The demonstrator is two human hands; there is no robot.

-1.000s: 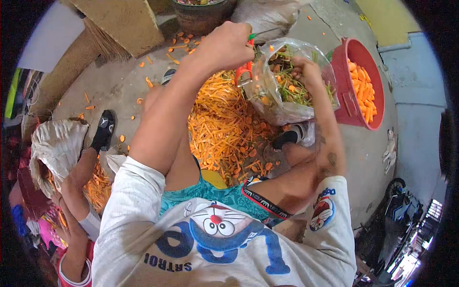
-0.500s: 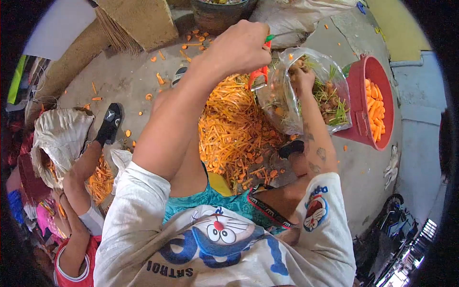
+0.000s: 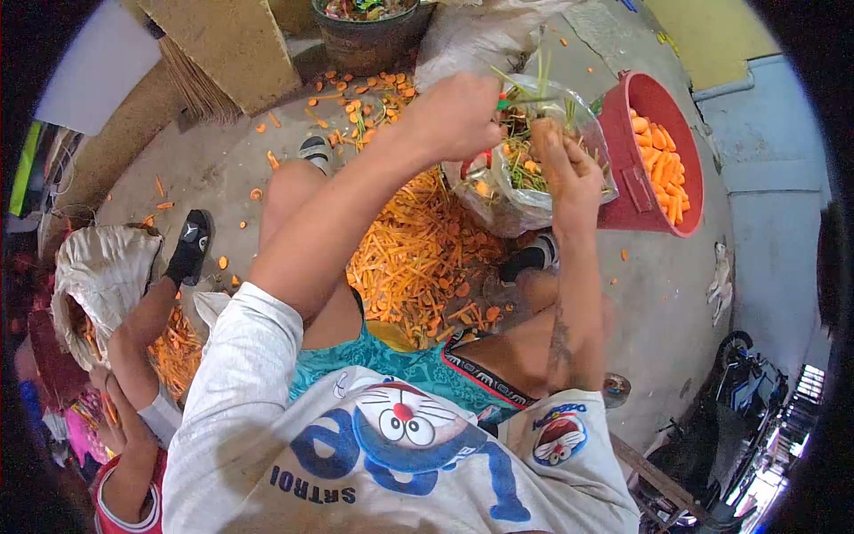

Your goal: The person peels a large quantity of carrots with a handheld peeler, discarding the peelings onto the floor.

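My left hand [image 3: 458,116] is closed around the green handle of a knife [image 3: 504,102], whose thin blade points right. A red peeler [image 3: 478,164] hangs just under that hand, partly hidden. My right hand [image 3: 571,173] grips a brownish unpeeled carrot [image 3: 544,133] with green stalks standing up at its top, close to the blade. Below both hands is a clear plastic bag [image 3: 511,214] holding carrots with leafy tops. A big heap of orange peelings [image 3: 414,254] lies on the floor between my legs.
A red tub [image 3: 621,169] of peeled carrots leans at the right. A dark bucket [image 3: 369,36] stands at the top. Carrot pieces are scattered on the floor. At the left, another person's hand [image 3: 114,409] is near a white sack [image 3: 102,276].
My right hand has come up out of the bag with a carrot and its stalks. My left hand has moved down a little, bringing the knife to the stalks. The view has shifted slightly.
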